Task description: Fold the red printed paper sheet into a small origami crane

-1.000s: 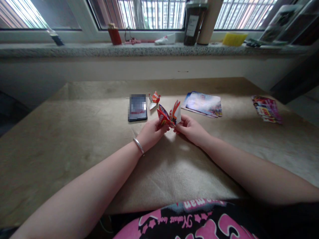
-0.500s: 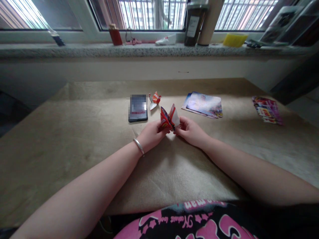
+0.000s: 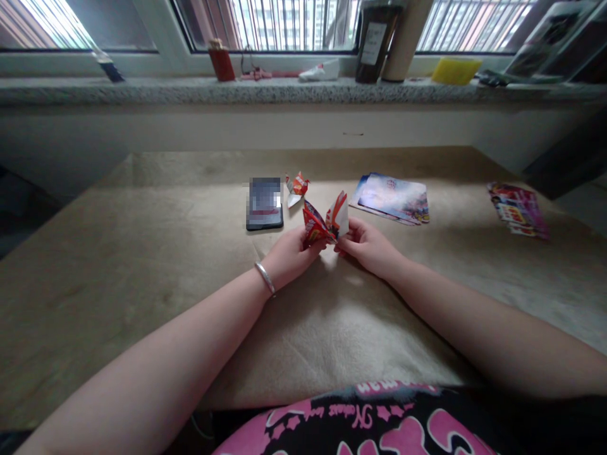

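Note:
A folded paper piece (image 3: 337, 215), red and white with printed lettering, stands between my hands above the table, its two pointed flaps spread in a V. My left hand (image 3: 291, 254) pinches its left side between thumb and fingers; a silver bangle circles that wrist. On the other side, my right hand (image 3: 367, 245) grips the lower right part. The fingers hide the bottom of the folds. Just beyond lies a small folded paper crane (image 3: 298, 188) in orange-red and white, beside a dark phone (image 3: 265, 218) whose screen is blurred out.
Large pale blue and purple cards (image 3: 393, 197) lie overlapped right of my hands. Farther right are several colourful wrappers or cards (image 3: 519, 212). A brown cover lies over the table (image 3: 142, 253). On the granite sill (image 3: 165, 95) stand a red holder (image 3: 221, 62), a dark jar (image 3: 374, 47) and a yellow block (image 3: 456, 71).
The paper's two flaps have spread farther apart, the right one swinging outward. My right hand has shifted slightly right, still holding it. The whole view has moved a little.

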`<state>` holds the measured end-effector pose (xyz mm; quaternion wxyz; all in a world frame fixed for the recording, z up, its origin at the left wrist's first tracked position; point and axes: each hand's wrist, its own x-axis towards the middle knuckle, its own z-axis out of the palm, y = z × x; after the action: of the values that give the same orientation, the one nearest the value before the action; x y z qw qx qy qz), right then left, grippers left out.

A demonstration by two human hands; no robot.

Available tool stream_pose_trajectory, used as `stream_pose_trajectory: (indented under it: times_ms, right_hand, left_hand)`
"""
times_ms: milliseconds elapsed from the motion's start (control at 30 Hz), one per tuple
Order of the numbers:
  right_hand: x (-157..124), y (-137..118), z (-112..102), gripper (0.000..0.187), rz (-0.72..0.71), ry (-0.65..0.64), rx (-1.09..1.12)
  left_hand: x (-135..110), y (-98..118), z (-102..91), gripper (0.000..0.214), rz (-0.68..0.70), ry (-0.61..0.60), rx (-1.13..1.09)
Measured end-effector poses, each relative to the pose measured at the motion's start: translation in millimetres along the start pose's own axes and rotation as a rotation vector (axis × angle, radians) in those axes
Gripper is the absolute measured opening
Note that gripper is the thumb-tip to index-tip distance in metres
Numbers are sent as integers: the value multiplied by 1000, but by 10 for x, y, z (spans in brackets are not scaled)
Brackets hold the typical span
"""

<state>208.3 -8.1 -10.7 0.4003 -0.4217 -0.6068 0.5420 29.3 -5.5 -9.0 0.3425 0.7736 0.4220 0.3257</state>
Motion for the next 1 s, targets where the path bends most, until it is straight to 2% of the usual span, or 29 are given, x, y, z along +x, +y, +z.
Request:
stream_pose_trajectory:
  times_ms: [267, 467, 533, 600, 667, 733, 800, 900, 1000]
  right_hand:
    - [60, -15, 10, 30, 32, 61, 45]
    - [68, -15, -12, 33, 50, 66, 81]
    - [61, -9, -21, 33, 47, 85, 93]
    - [55, -12, -38, 33, 50, 94, 112]
    - [52, -23, -61, 33, 56, 67, 122]
    - [51, -32, -82, 33, 53, 28, 116]
    - [51, -26, -94, 31, 46, 11, 101]
    - [52, 9, -93, 34, 34, 46, 99]
    - [40, 42, -93, 55, 5, 174, 46]
  left_hand:
    - [74, -44, 38, 17, -88, 52, 7]
    - [74, -45, 2, 16, -121, 23, -88]
    - [60, -35, 0, 18, -108, 50, -140]
    - [43, -11, -2, 28, -56, 139, -241]
    - [25, 20, -14, 48, 24, 254, -331]
    - [11, 43, -36, 66, 53, 302, -322]
    - [3, 47, -60, 58, 79, 293, -284]
    - [5, 25, -76, 30, 139, 271, -164]
    - [12, 7, -58, 19, 126, 285, -94]
